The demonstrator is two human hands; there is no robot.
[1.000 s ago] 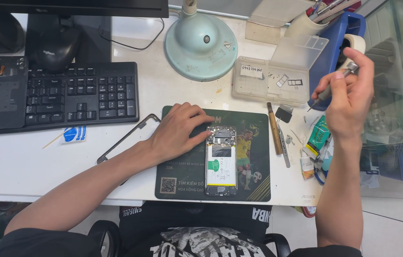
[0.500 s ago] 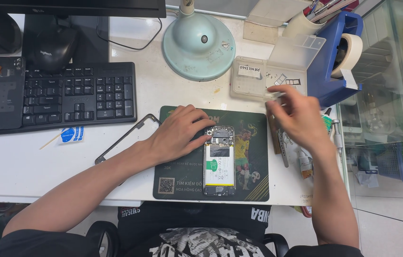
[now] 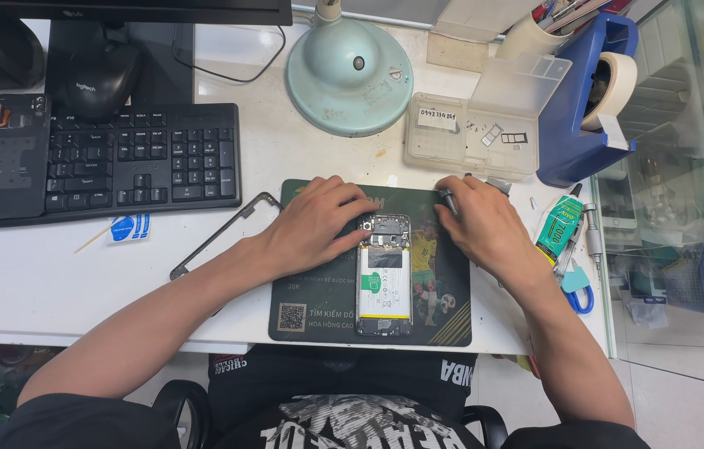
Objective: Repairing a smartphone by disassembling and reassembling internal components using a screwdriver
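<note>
Phone: opened-up phone (image 3: pixel 383 274) lies back-off on the dark green work mat (image 3: pixel 318 291), battery and board showing, top end pointing away from the person.
Left hand: left hand (image 3: pixel 318 220) rests flat on the mat, loosely curled fingers touching the phone's upper left edge, not really clamping anything.
Right hand: right hand (image 3: pixel 485 224) sits just right of the phone's top, fingers pinched on a thin tool (image 3: pixel 447 199) (looks like a small screwdriver or tweezers, hard to tell from here).
Around it: clear parts box (image 3: pixel 468 137) just behind the mat, blue tape dispenser (image 3: pixel 580 108) to its right, glue tube (image 3: pixel 558 231) beside the right wrist.
Left side: black keyboard (image 3: pixel 119 162) with a phone back cover (image 3: pixel 12 154) lying on it, lamp base (image 3: pixel 350 75) further back.
</note>
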